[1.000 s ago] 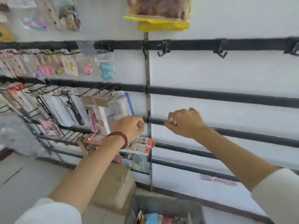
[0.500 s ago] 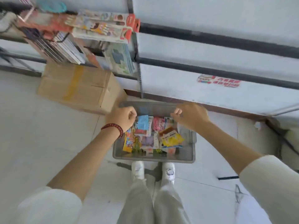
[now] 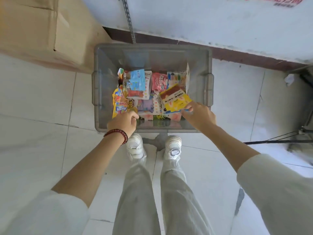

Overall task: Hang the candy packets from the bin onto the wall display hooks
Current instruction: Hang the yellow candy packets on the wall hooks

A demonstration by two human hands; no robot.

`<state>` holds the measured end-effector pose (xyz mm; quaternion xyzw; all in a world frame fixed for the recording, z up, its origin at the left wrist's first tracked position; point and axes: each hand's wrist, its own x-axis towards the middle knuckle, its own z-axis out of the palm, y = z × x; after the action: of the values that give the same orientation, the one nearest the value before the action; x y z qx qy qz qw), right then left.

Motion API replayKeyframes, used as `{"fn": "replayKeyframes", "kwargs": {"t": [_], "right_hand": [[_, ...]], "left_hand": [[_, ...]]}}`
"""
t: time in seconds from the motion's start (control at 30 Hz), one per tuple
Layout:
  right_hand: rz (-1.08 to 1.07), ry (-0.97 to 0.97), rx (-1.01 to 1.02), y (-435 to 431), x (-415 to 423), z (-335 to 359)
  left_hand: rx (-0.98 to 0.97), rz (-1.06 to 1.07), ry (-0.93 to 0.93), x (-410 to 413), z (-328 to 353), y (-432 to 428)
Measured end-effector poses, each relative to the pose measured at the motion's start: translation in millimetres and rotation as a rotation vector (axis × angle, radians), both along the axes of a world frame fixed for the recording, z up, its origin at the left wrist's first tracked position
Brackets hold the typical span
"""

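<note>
Nearest, both forearms reaching down past light trousers and white shoes (image 3: 135,147) toward the grey bin (image 3: 209,82) on the tiled floor.

Left hand (image 3: 124,123), beaded bracelet (image 3: 116,134) at the wrist, curled at the bin's near-left corner, grip closed against the lower edge of the yellow packets (image 3: 118,106) standing along the left wall; whether anything is actually pinched, cannot tell.

Right hand (image 3: 199,117) at the near-right, grip clamped on the bottom edge of a yellow-and-brown packet (image 3: 175,99), tilted up above the pile. Remaining candy packets (image 3: 145,92) heaped loosely in the bin's middle, overlapping, a blue one (image 3: 137,79) on top toward the back.

Likely trouble: a thin edge-pinch on slick film (easy to slip once lifted); neighbouring packets dragged up and spilled over the rim; a hang-hole torn if yanked against the pile.

Room: bin walls close on both sides of the hands, rim near the wrists, so straight-up withdrawal looks safest. Open floor to the left and right; a cardboard box (image 3: 42,29) beyond on the left, the upright rail (image 3: 129,22) and wall directly behind the bin, hooks out of view above.
</note>
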<state>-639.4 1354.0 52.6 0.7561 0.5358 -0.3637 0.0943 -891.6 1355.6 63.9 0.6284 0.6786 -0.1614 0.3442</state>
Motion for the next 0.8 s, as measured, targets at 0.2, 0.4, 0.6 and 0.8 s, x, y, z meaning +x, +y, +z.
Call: {"fn": "replayKeyframes", "kwargs": {"t": [0.2,0.4,0.6,0.8], "right_hand": [[-0.127,0.08,-0.088,-6.9,-6.3,-66.0],[-0.071,0.075,-0.152,8.7,4.2,-144.2],[-0.296,0.391,-0.281,17.8,5.1,-185.1],[-0.785,0.536,-0.299,33.3,-14.0,-207.1]], "left_hand": [[-0.058,-0.068,0.021,14.9,-55.9,-5.3],[-0.011,-0.255,0.043,17.1,-130.0,32.1],[-0.071,-0.01,-0.008,27.2,-168.8,43.5],[-0.091,-0.157,0.031,36.0,-169.7,38.7]]}}
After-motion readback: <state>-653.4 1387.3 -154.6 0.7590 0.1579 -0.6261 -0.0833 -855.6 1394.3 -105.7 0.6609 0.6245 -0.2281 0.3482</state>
